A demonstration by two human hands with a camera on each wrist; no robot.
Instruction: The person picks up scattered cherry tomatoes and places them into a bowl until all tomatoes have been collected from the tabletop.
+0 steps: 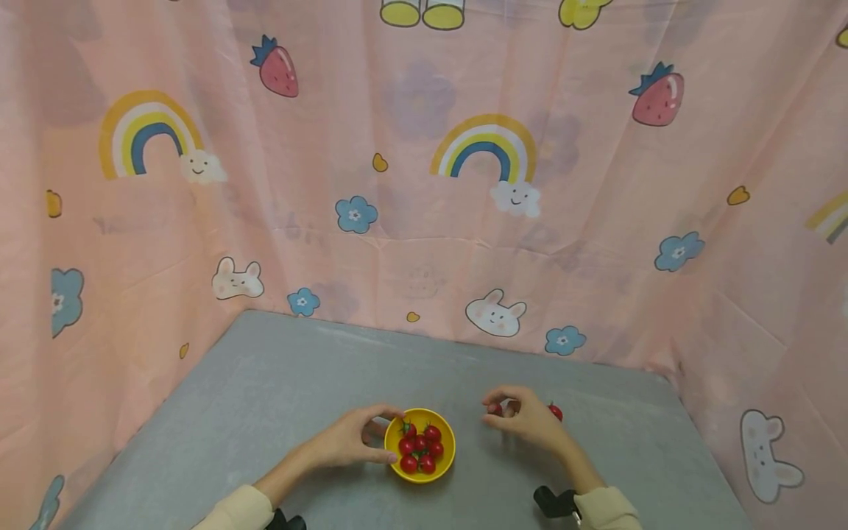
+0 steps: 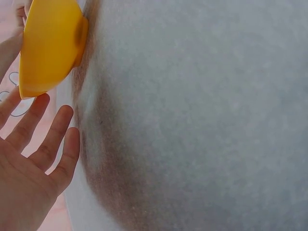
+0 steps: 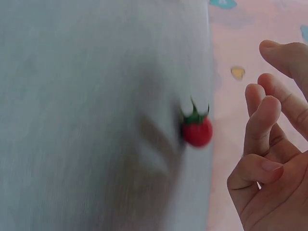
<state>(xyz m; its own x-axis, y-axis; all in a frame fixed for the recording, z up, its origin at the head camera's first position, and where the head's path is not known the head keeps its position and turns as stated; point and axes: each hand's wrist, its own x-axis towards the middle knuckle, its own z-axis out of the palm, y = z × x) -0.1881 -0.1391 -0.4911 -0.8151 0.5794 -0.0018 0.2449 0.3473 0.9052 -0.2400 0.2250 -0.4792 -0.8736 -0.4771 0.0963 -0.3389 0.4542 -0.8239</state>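
Observation:
A yellow bowl (image 1: 447,465) stands on the table with several red cherry tomatoes (image 1: 420,442) in it. My left hand (image 1: 344,439) holds the bowl by its left side, thumb and index finger at the rim, while the other fingers spread beside its wall (image 2: 53,43) in the left wrist view. To the right of the bowl, my right hand (image 1: 526,421) pinches a cherry tomato (image 1: 495,409) between thumb and index finger, above the table. That tomato does not show in the right wrist view. Another tomato (image 3: 197,132) with a green stem lies on the table beyond the right hand.
The grey table (image 1: 318,368) reaches back to a pink curtain (image 1: 411,243) printed with rainbows, rabbits and flowers, which also hangs along both sides. Black wrist mounts (image 1: 555,502) sit at both sleeves.

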